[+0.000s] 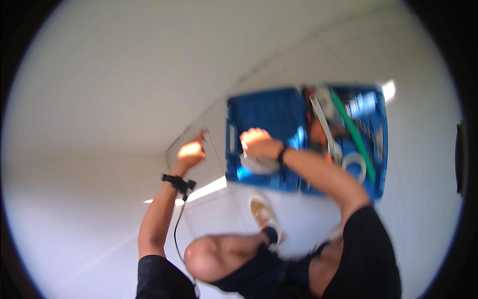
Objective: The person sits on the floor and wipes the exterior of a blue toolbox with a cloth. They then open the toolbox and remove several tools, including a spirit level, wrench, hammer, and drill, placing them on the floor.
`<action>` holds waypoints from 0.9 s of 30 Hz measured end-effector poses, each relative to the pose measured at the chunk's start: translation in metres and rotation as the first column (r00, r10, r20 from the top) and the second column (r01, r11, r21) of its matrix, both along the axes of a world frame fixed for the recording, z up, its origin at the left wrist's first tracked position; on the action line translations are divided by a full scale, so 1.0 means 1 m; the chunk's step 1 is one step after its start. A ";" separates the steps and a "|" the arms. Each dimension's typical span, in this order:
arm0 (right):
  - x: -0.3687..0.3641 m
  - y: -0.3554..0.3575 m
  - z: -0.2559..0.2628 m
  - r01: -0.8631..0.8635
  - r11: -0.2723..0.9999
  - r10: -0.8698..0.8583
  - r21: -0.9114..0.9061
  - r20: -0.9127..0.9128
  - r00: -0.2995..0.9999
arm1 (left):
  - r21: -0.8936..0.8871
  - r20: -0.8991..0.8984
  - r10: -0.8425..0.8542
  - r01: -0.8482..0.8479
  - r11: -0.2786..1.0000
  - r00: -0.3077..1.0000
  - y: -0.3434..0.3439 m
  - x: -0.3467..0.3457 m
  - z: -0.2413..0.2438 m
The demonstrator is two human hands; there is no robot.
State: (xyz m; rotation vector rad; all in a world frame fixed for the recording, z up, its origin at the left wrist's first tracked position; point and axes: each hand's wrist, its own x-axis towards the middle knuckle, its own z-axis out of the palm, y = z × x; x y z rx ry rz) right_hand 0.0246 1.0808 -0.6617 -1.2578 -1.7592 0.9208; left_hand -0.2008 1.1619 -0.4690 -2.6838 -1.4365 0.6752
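Observation:
My right hand (259, 142), fingers curled, is over the left half of an open blue plastic toolbox (267, 106). A blurred whitish object (259, 165) shows just below the fist, and a pale bit of it appears at the fingers. What it is made of is not clear. Left of the case, above the floor near the wall, my left hand (191, 152) is raised with a finger or thumb pointing up. Motion blur hides whether it holds anything small.
The toolbox's right half holds a long green tool (353, 134), a white-handled tool (323, 119), a roll of pale tape (354, 166) and orange-red items (318, 132). A white wall (112, 82) rises at left. A cable (175, 230) hangs from my left wrist; my shoe (263, 211) is before the case.

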 end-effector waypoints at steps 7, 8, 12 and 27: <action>-0.063 0.017 0.006 -0.222 0.975 0.204 -0.005 0.411 0.889 | -0.199 0.060 -0.051 0.062 0.978 0.997 0.019 0.021 0.096; -0.070 0.021 -0.001 -0.205 0.976 0.218 -0.076 0.435 0.874 | -0.224 0.064 -0.080 0.093 0.970 0.995 0.028 0.023 0.096; -0.058 0.033 0.019 -0.094 0.987 0.142 -0.129 0.449 0.882 | -0.214 0.091 -0.186 0.201 0.956 0.978 0.019 0.073 0.076; -0.035 0.001 0.143 0.245 0.960 -0.241 -0.134 0.046 0.969 | -0.912 0.218 0.724 -0.129 0.391 0.654 -0.022 0.064 0.043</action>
